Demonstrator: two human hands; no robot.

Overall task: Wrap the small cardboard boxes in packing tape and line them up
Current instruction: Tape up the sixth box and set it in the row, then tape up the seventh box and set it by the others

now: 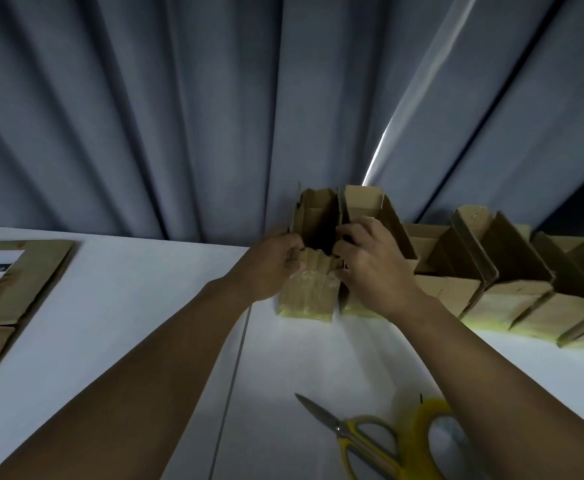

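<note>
We look down at a white desk [145, 306] set against a grey-blue pleated curtain [179, 116]. At the far left, a flattened brown cardboard sheet with a white printed label [17, 282] lies flat on the desk.

Near the middle, two bare forearms reach forward. The left hand [270, 265] grips the left side of a small brown cardboard box [309, 292], its fingers curled around the upper edge. This box stands upright at the back of the desk, close to the curtain. Its top is open, with the flaps standing up, and its lower part is covered in glossy yellowish tape. The right hand [370, 268] holds the right side of the same box, its fingers curled over the rim and its thumb pressed against the front.

Just to the right of the held box, a row of similar open-topped brown cardboard boxes [512, 271] runs side by side towards the right edge, each with yellowish tape around its base. The held box stands at the left end of this row.

In the lower right, nearer to us, a pair of yellow-handled scissors [356, 441] lies on the desk, blades pointing up and left. Just beside it lies a roll of yellowish transparent packing tape [417, 434], partly hidden under the right forearm.
</note>
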